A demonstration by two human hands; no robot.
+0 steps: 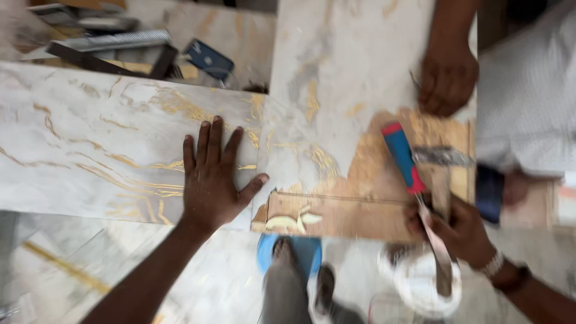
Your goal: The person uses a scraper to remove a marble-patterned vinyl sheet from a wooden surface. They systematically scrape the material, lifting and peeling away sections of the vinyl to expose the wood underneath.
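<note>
Left hand (211, 177) pressing flat, fingers spread, on marble-patterned laminate sheet (108, 144); right hand (459, 231) gripping red-and-blue-handled scraper (414, 180) over bare plywood (360, 210). Peeling underway, likely; next calling for blade under laminate edge.

The left hand (211, 178) lies flat, palm down, fingers spread and pointing away from the body, thumb stretched out to the right, near the desk's front edge. Its bare forearm runs back toward the lower left. The right hand (451, 231) is curled in a closed grip at the front right, wrist wearing a watch and a dark band.
</note>
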